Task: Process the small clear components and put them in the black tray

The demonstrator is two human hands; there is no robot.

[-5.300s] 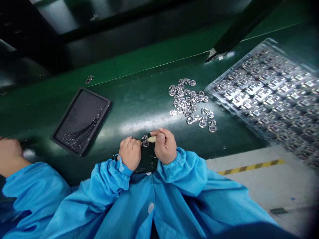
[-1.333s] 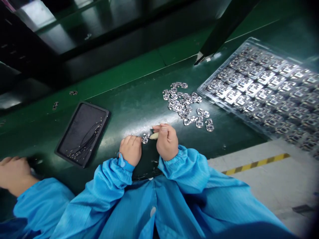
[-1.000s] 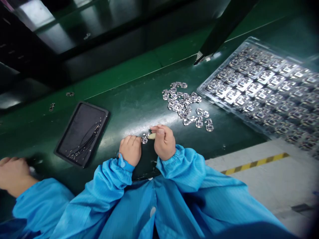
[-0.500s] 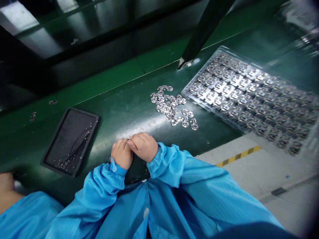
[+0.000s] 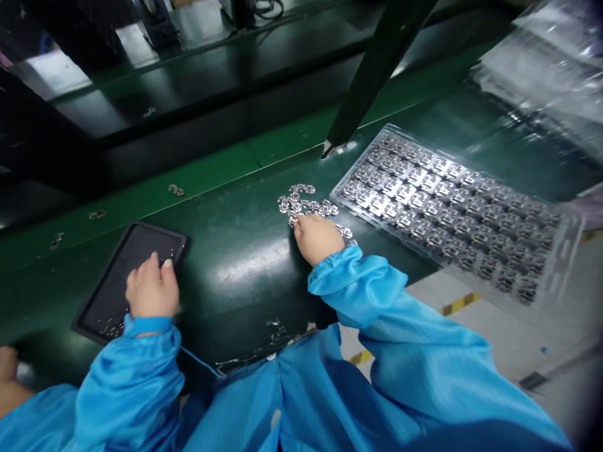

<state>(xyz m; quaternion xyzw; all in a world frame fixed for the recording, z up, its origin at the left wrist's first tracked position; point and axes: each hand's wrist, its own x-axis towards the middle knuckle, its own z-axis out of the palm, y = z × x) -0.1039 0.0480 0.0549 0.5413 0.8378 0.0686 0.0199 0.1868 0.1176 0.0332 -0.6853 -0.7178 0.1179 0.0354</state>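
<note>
My left hand (image 5: 153, 287) is over the black tray (image 5: 101, 282), fingers bent and thumb apart from the forefinger, nothing visible between them. Thin dark wires with bright tips (image 5: 110, 328) lie in the tray, largely covered by that hand. At the heap of small silvery circuit boards (image 5: 308, 204) is my right hand (image 5: 319, 238), its fingers bent downward and pressed together. One board touches its fingertips; whether it is gripped is hidden under the hand. Boards show on both sides of this hand.
A clear plastic tray (image 5: 563, 251) full of rows of similar boards lies to the right, overhanging the table edge. Behind it are clear plastic packages (image 5: 541, 81). A dark post (image 5: 362, 94) rises at the back. Several loose boards (image 5: 176, 189) lie back left. Another person's hand (image 5: 8, 370) shows far left.
My hands were together at the table's front edge; they have parted. The left moved left over the black tray, the right moved to the heap of boards. The camera view has shifted slightly.
</note>
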